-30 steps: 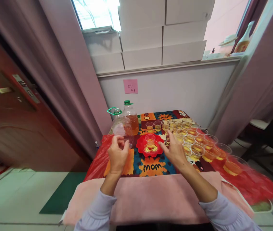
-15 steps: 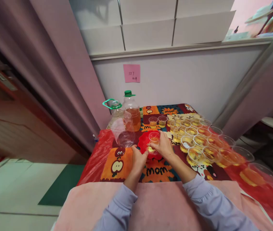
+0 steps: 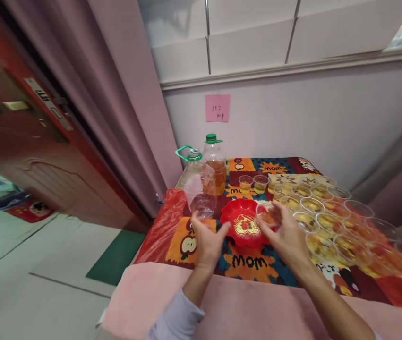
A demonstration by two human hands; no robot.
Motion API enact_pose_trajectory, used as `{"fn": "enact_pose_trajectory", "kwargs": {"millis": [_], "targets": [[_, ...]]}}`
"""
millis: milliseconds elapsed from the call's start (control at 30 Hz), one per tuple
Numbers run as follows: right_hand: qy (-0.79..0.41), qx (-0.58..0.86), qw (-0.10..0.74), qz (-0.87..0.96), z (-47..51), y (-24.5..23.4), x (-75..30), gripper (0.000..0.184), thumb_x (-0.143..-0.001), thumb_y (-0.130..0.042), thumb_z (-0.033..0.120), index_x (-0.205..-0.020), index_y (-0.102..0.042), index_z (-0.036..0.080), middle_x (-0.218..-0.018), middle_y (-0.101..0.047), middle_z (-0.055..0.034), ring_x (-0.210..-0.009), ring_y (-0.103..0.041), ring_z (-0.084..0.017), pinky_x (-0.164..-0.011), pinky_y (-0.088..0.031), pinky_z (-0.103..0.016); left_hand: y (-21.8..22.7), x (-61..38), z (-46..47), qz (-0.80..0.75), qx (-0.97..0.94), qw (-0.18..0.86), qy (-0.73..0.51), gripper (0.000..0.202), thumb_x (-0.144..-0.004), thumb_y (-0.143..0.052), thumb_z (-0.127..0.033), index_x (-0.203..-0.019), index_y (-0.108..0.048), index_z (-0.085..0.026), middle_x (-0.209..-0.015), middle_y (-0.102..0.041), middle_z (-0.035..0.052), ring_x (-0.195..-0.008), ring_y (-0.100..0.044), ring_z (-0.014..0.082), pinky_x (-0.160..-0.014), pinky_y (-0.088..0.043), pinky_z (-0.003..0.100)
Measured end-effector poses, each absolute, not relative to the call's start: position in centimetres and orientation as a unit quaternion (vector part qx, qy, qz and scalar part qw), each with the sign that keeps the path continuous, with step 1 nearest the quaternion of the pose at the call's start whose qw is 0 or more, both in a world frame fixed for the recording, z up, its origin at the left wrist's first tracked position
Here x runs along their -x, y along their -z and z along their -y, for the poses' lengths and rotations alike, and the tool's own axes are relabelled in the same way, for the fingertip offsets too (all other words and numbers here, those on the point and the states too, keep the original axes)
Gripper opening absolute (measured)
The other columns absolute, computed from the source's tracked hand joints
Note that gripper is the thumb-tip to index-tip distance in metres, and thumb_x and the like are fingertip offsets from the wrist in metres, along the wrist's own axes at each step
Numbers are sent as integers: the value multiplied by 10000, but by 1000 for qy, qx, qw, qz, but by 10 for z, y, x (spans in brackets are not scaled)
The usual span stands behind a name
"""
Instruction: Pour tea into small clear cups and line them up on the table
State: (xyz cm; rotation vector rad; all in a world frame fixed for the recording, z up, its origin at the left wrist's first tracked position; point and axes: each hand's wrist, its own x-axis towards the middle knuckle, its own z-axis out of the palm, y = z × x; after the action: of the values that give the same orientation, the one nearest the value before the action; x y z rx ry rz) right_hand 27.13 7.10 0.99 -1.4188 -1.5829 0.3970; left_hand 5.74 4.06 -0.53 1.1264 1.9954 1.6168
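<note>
My right hand [image 3: 287, 233] is closed around a clear plastic cup [image 3: 266, 215], lifted over the right rim of a red scalloped tray [image 3: 231, 231]. Some amber liquid seems to show in that cup. Gold printing marks the tray's middle. My left hand [image 3: 208, 241] hovers left of the tray, thumb and fingers apart, holding nothing. Just behind it stands an empty-looking clear jug [image 3: 199, 191] with a green ring handle and no cap. A second jug [image 3: 215, 174], green-capped, holds amber liquid behind the first.
Many filled clear cups [image 3: 319, 222] stand close together on the table's right side. Two more cups [image 3: 260, 183] are at the back. A patterned cloth [image 3: 250, 262] covers the table, with red plastic [image 3: 158, 231] at its left edge. A pink note [image 3: 218, 108] is on the wall.
My right hand has moved the cup from over the tray's middle to its right side. My left hand has moved off the tray and opened. The view has swung left.
</note>
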Motion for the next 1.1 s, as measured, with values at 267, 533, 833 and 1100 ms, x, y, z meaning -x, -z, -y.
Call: {"fn": "enact_pose_trajectory", "kwargs": {"millis": [267, 533, 833, 1100], "targets": [[-140, 621, 451, 625, -5, -4, -312, 807, -818, -675, 716, -1444, -576, 218, -1153, -814, -144, -1049, -784, -380, -833, -623, -484, -67, -17, -95, -696, -432, 3, -574, 1482, -525, -1011, -406, -1636, -51, -208, -1707, -185, 299, -1626, -165, 435, -1297, -178, 619], [-189, 629, 432, 619, 27, 12, -324, 758, -845, -693, 623, -1471, -530, 227, -1244, -791, -138, -1135, -770, -355, -902, -633, -471, -84, -11, -127, -675, -465, 5, -573, 1419, -576, -968, -256, -1648, -48, -121, -1695, -230, 316, -1606, -255, 399, -1302, -236, 515], [-227, 635, 428, 601, 35, 13, -333, 746, -850, -708, 569, -1470, -493, 215, -1281, -774, -152, -1196, -747, -350, -993, -601, -495, -93, -65, -111, -473, -623, 161, -602, 1324, -537, -991, -501, -1562, -199, -228, -1524, -444, 195, -1453, -474, 345, -1227, -368, 533], [-247, 618, 430, 610, 40, 21, -334, 645, -883, -665, 488, -1439, -478, 220, -1321, -757, -145, -1263, -717, -320, -1018, -600, -468, -50, -70, -121, -405, -683, 334, -507, 1309, -513, -1010, -490, -1528, -221, -238, -1527, -424, 208, -1473, -447, 355, -1237, -344, 560]]}}
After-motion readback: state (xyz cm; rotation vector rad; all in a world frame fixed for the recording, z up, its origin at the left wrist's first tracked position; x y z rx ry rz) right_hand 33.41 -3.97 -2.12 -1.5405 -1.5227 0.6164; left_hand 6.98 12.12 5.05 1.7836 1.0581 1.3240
